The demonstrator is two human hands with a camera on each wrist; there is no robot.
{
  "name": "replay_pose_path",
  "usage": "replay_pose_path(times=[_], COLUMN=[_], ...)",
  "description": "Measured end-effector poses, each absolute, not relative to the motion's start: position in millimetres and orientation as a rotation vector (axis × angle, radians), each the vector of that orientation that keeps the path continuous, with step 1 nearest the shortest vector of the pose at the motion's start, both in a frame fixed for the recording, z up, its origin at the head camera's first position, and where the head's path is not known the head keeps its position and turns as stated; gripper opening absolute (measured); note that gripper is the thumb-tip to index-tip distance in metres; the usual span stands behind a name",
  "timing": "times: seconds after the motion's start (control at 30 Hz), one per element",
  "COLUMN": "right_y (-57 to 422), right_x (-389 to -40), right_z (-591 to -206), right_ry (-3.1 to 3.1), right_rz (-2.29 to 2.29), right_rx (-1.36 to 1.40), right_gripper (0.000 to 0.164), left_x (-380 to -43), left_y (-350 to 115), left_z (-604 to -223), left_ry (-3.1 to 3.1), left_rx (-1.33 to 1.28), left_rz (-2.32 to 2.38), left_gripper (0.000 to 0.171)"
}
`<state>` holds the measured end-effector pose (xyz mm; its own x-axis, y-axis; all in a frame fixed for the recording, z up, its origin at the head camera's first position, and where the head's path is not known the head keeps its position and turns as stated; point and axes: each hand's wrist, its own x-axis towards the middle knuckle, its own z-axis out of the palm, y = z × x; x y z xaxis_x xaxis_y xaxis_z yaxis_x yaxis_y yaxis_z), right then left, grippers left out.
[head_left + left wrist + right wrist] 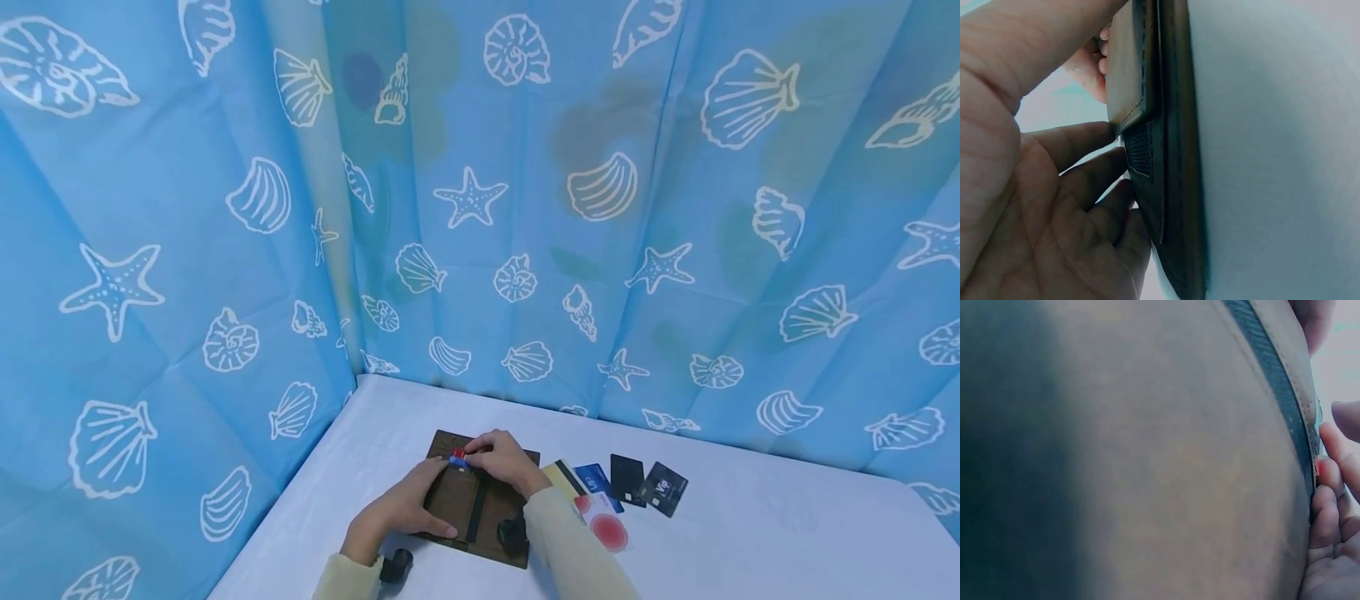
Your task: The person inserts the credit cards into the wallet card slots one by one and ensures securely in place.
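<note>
A brown wallet (501,521) lies spread flat on the white table, a dark strap running down its middle. A small red-and-blue card (459,457) shows at the upper edge of the wallet's left-hand pocket. My right hand (504,460) reaches over the wallet's far side and pinches this card. In the right wrist view its curled fingers (1325,512) sit right at the wallet's edge, beside a bit of red. My left hand (408,504) holds the wallet's left panel, thumb low on it and fingertips (1119,156) against the edge.
Several cards lie just right of the wallet: a yellow card (564,477), a blue card (597,482), a white card with red circles (606,525), a plain black card (627,478) and a black VIP card (664,488). A shell-patterned blue curtain (480,275) encloses the back and left.
</note>
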<state>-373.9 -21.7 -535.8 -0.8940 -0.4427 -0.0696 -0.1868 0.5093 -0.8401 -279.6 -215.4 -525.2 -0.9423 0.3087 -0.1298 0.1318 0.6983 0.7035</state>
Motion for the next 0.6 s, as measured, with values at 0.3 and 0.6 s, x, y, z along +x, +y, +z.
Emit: replay_pose_path(times=[0.3,0.6], right_y=[-21.5,-20.1], right_x=[-372.7,-369.8], right_z=[-537.5,-531.7], right_ry=[2.472,2.428], right_rz=[-1.320,-1.329], right_rx=[-0.563,-0.603], right_gripper=[0.015,0.019], left_x=[-278.5,-278.4], left_y=[-215.1,-214.2], left_z=[-528.9,-526.8], left_ry=[2.676,2.673], left_rx=[0.322,0.304], left_rz=[1.040,1.033], left_gripper=[0.105,0.106])
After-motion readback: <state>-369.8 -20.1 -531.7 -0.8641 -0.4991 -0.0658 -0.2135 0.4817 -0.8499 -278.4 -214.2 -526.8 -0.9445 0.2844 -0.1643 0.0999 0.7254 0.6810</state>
